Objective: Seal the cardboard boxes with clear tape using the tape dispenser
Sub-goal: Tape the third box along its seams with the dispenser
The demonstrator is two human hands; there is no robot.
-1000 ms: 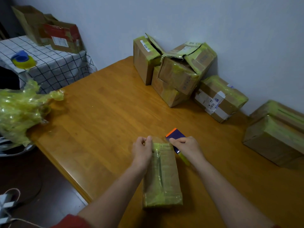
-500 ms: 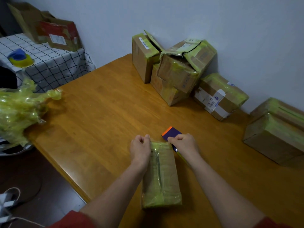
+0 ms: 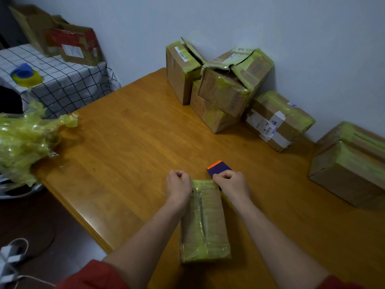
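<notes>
Taping, seemingly, over the far end of the box [image 3: 205, 222] lying on the surface [image 3: 129, 147]: right hand [image 3: 232, 184] is clamping the tape dispenser [image 3: 218, 168]; left hand [image 3: 178, 185] fingers are curling, contents unclear. Steady, level pulling advised.

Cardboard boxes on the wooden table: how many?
6: the near box; an upright box, a tilted box and a low box piled at the back; a labelled box beside them; a large box far right, possibly two. Some may be hidden.

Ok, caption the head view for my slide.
Left hand pinches the far end of a taped cardboard box; right hand curls over the tape dispenser.
</notes>
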